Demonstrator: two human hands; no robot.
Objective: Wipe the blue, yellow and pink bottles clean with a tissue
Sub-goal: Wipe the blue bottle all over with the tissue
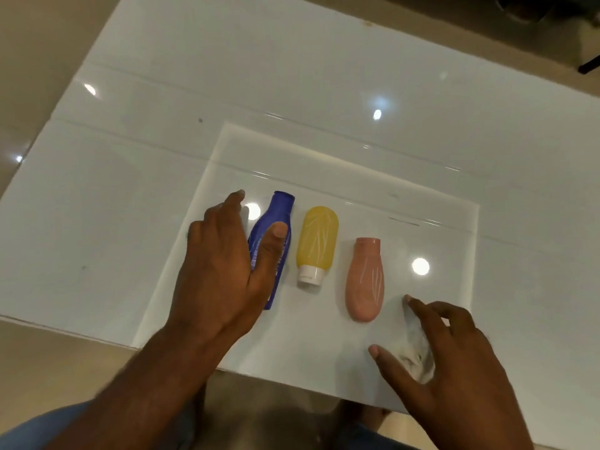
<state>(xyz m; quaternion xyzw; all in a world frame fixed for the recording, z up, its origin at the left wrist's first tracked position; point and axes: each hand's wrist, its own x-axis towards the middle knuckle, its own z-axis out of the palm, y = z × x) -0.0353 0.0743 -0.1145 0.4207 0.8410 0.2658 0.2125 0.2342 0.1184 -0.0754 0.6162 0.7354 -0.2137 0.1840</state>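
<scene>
Three bottles lie in a row on a white board. The blue bottle is leftmost, cap pointing away. My left hand hovers over its lower half with fingers spread, thumb across the bottle; whether it touches is unclear. The yellow bottle lies in the middle with its white cap toward me. The pink bottle lies to the right, cap away. Right of it, my right hand rests over a crumpled white tissue on the board, fingers spread around it.
The board sits on a glossy white table with bright light reflections. The table's near edge runs just below my wrists. My knees in blue jeans show beneath. A dark object stands at the far right corner.
</scene>
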